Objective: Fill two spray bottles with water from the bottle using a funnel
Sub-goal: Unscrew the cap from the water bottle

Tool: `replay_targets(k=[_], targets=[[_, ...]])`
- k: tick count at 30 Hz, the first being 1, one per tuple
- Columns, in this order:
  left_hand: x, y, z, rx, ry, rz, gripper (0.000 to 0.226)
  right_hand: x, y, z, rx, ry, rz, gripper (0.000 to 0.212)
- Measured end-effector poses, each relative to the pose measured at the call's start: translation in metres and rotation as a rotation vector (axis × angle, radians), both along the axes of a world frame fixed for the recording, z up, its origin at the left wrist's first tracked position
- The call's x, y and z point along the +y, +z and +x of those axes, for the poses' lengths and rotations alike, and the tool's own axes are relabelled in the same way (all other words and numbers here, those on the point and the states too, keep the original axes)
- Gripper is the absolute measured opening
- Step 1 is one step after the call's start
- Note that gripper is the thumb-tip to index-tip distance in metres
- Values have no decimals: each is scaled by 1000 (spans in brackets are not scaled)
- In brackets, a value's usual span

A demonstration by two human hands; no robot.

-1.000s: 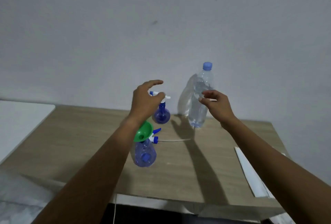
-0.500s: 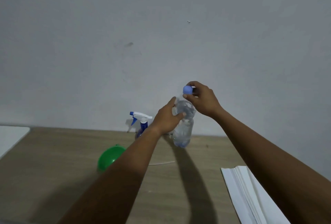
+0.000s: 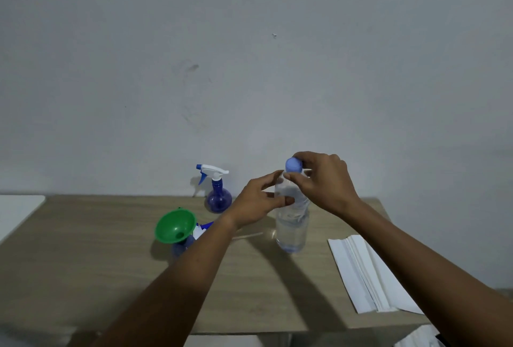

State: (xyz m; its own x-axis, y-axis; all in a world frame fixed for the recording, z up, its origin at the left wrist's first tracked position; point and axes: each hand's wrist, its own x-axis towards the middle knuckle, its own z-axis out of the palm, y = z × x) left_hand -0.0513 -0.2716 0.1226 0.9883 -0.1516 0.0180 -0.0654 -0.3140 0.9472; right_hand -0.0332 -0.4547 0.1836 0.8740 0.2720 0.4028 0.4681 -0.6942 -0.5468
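Right hand (image 3: 327, 183) pinching cap (image 3: 293, 165), left hand (image 3: 258, 202) gripping bottle (image 3: 291, 231)

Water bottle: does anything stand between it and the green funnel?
Yes. Its blue cap is on, pinched by the right hand; the left forearm and a loose spray head lie between water bottle and funnel.

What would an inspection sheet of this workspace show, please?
Surface: wood-look table.
Job's things: water bottle upright, blue cap on top; green funnel sits in the near spray bottle, its spray head lying beside; far spray bottle upright, head fitted.
Clutter: stack of white sheets at right.
Grippers: left hand holds the water bottle; right hand pinches the blue cap.
Cables: nothing seen.
Surroundings: grey wall; white surface at left.
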Motion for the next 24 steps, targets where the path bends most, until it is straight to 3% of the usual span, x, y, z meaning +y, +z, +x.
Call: replay_targets(k=[4, 15, 21, 24], targets=[[8, 3, -22, 9, -35, 18, 59, 3, 5, -23, 18, -3, -18, 20], [41, 16, -61, -23, -22, 72, 45, 31, 6, -44, 106, 150, 78, 30], [34, 11, -65, -92, 87, 119, 68, 33, 13, -40, 130, 146, 27, 27], [30, 11, -63, -95, 98, 127, 62, 31, 9, -37, 115, 117, 23, 30]])
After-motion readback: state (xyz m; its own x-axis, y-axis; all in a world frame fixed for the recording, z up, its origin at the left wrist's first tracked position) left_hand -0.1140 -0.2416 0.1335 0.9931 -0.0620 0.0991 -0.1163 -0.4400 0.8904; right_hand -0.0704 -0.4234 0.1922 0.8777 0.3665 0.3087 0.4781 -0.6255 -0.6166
